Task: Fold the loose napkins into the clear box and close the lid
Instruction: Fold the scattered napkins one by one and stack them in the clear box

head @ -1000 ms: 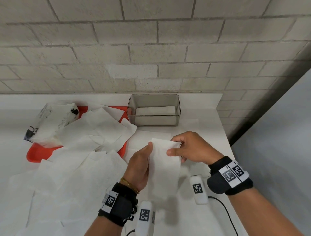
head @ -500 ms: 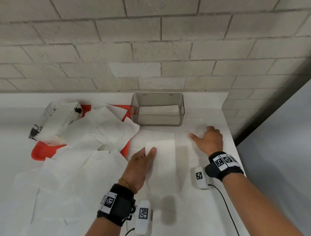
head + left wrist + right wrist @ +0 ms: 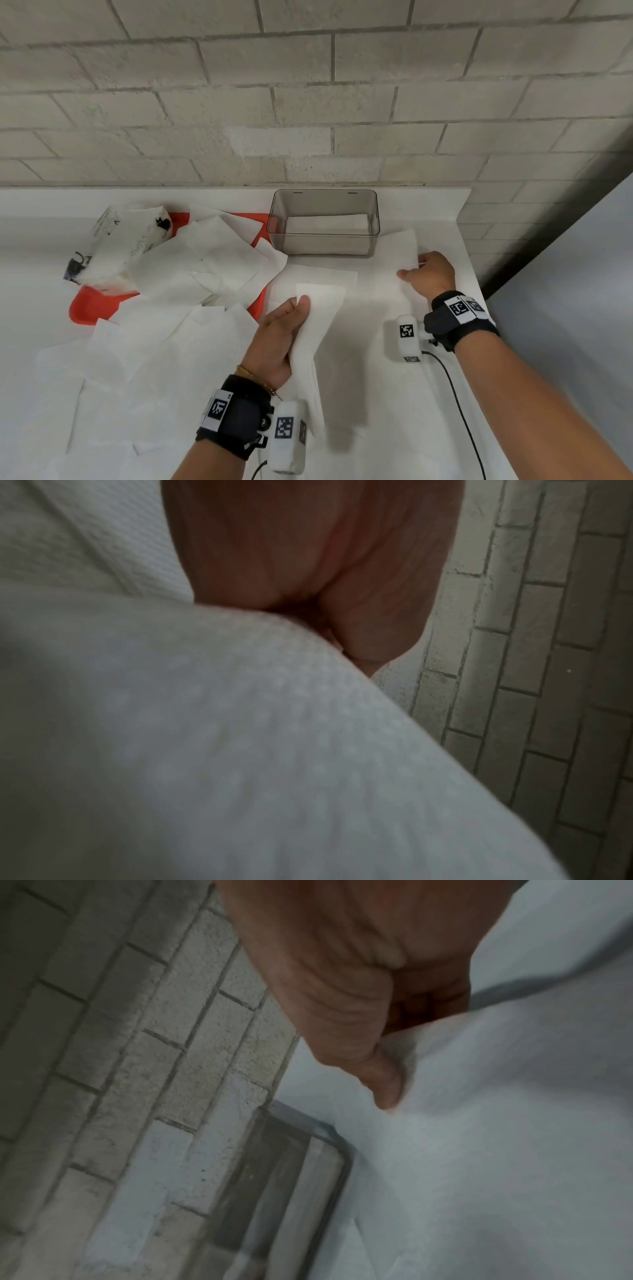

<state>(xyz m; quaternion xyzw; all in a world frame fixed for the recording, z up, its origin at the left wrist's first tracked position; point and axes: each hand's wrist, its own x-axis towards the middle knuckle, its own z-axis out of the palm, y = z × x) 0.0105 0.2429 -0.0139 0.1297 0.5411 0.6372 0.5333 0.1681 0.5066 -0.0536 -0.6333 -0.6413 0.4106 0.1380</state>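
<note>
Left hand grips folded napkin, long axis toward clear box.

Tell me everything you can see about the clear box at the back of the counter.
The clear box is a rectangular container of smoky see-through plastic with rounded corners and two small slots near its back rim. It stands upright and open, no lid on it, at the back of the white counter by the brick wall. Inside lies a flat stack of folded white napkins. Neither hand touches it. A loose napkin lies by its right corner; whether they touch is unclear. The right wrist view shows a blurred corner.
</note>
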